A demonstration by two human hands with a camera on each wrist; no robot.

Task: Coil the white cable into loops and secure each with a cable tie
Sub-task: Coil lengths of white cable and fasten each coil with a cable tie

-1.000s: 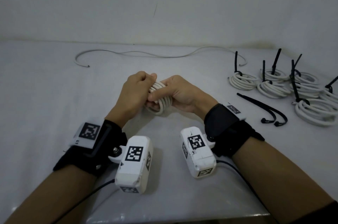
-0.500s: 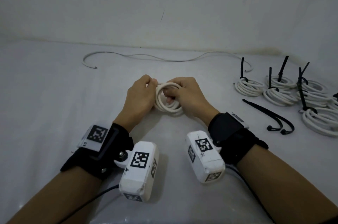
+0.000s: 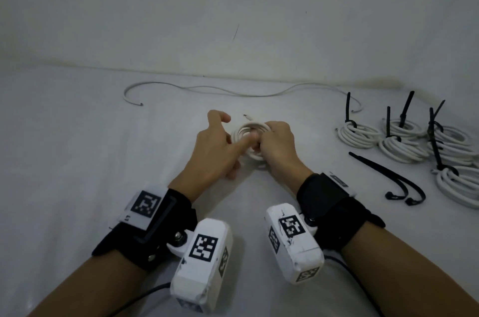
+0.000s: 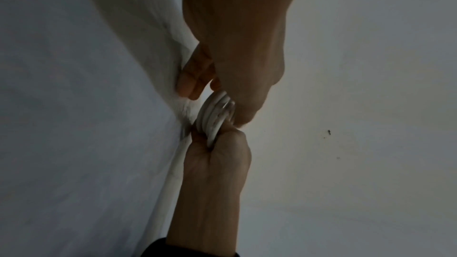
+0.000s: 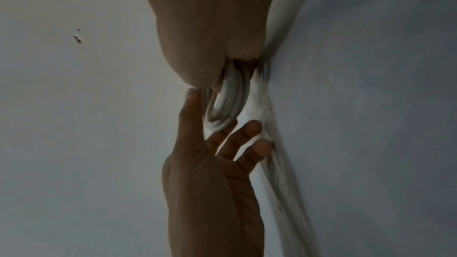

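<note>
Since half a second ago, left hand (image 3: 211,150) has let go: fingers spread, thumb alone touching coil (image 3: 248,132). Head view: right hand (image 3: 278,147) clenched round coil's right side, frame centre; loose cable (image 3: 233,92) above; tied coils (image 3: 404,140) and spare ties (image 3: 388,176) at right. Left wrist view: coil (image 4: 215,114) mid-frame between both hands. Right wrist view: left hand (image 5: 212,163) open beneath coil (image 5: 227,101).

Head view evenly lit, soft, slightly hazy; faint shadows under wrists. Both wrist views dim, murky, grainy; wide-angle stretch at edges.
</note>
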